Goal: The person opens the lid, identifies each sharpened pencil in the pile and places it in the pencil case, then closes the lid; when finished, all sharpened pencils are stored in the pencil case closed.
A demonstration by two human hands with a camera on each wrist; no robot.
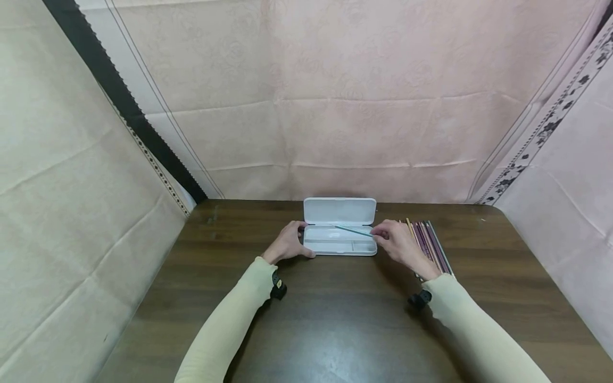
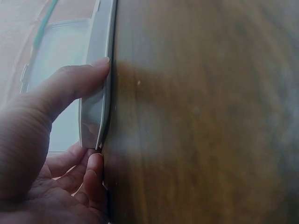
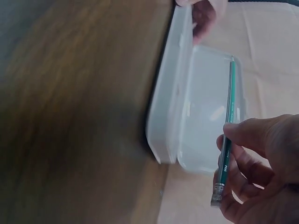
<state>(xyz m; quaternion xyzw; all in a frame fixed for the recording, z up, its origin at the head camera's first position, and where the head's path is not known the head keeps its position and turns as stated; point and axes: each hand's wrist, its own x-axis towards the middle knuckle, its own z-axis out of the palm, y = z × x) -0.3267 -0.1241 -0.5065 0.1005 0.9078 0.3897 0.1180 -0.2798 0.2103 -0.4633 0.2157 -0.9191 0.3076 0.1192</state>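
A white pencil case [image 1: 330, 252] stands on the table with its lid [image 1: 340, 211] raised at the back. My left hand [image 1: 288, 243] grips the case's left end; in the left wrist view its thumb [image 2: 86, 79] lies along the front wall, with fingers curled round the end. Between thumb and fingers, my right hand [image 1: 397, 242] pinches a green pencil [image 3: 232, 88] near its metal-capped end. The pencil is held over the case's right part, its tip towards the left. Inside the case a low divider shows, and I see no pencils lying there.
Several coloured pencils [image 1: 435, 247] lie side by side on the table right of the case, partly hidden by my right hand and wrist. The brown wooden table [image 1: 330, 319] ends at pale cloth hangings [image 1: 345, 133] at the back and sides.
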